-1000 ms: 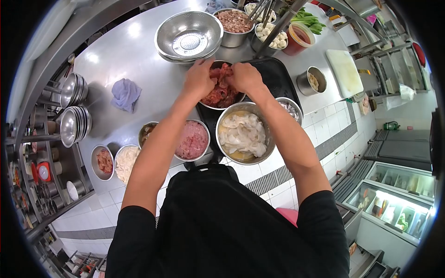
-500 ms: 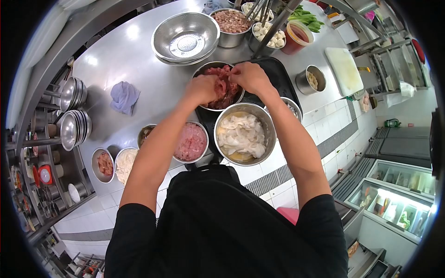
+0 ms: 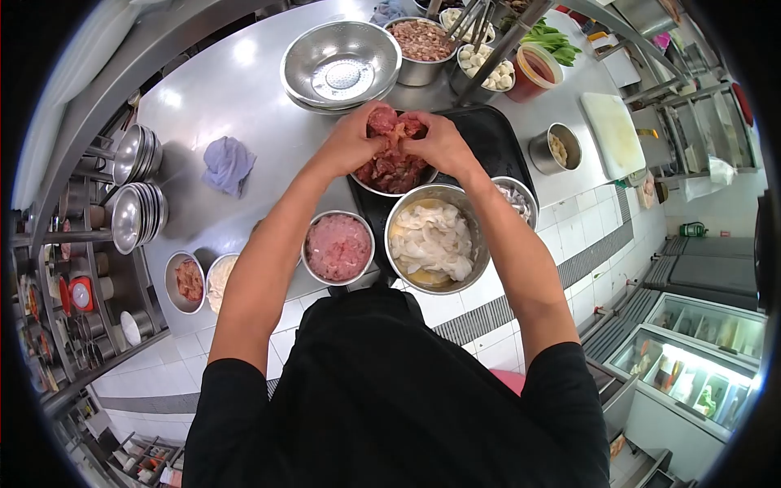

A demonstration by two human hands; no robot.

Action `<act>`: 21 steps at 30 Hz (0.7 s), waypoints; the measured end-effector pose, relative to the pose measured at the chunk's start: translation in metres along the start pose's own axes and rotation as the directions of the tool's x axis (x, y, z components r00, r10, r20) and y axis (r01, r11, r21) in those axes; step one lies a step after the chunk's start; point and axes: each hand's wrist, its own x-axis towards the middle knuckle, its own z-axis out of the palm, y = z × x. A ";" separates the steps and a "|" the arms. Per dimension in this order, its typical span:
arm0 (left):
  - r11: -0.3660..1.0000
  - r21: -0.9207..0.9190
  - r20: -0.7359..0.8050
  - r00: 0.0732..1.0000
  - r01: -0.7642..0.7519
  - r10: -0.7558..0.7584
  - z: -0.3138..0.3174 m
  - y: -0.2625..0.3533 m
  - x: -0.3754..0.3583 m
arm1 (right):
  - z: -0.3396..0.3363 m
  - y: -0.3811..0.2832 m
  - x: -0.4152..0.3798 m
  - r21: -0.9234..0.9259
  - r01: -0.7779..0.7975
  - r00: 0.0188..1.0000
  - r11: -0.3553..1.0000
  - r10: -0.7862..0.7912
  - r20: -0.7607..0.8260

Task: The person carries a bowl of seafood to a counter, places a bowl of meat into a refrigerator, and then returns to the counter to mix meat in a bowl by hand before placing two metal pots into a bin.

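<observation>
Above a metal bowl of dark red meat (image 3: 392, 172), my left hand (image 3: 355, 143) and my right hand (image 3: 440, 143) hold pieces of raw red meat (image 3: 395, 130) between them. Fingers of both hands are curled around the meat. The bowl's rim is partly hidden by my hands. Just below it stands a steel pot of pale sliced food in liquid (image 3: 431, 244). To its left is a bowl of pink minced meat (image 3: 338, 247). A black tray (image 3: 496, 138) lies under and beside the bowls.
Colanders (image 3: 342, 69) are stacked behind my left hand. Farther back stand a pot of diced meat (image 3: 419, 42) and a tub of red sauce (image 3: 535, 71). A cloth (image 3: 228, 165) lies left; a cutting board (image 3: 612, 135) and small pot (image 3: 556, 148) are right.
Both hands have risen from within the bowl to above its back edge, bringing meat up between them. The whole view has shifted slightly, with the table's things appearing farther right.
</observation>
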 end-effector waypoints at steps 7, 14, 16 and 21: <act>0.986 0.164 -0.159 0.985 -0.036 0.062 0.013 0.000 -0.005 | 0.015 -0.008 -0.005 -0.101 0.047 0.985 0.994 -0.062 -0.160; 0.994 0.098 -0.280 0.957 -0.053 0.078 0.025 -0.010 -0.009 | 0.015 -0.011 -0.006 -0.207 0.017 0.964 0.978 -0.071 -0.256; 0.989 0.145 -0.310 0.950 0.016 0.030 0.028 -0.007 -0.011 | 0.012 -0.013 -0.008 -0.212 -0.001 0.969 0.977 -0.052 -0.241; 0.931 0.312 -0.325 0.942 0.191 -0.085 0.023 0.021 -0.017 | 0.011 -0.017 -0.012 -0.456 -0.011 0.969 0.890 -0.103 -0.225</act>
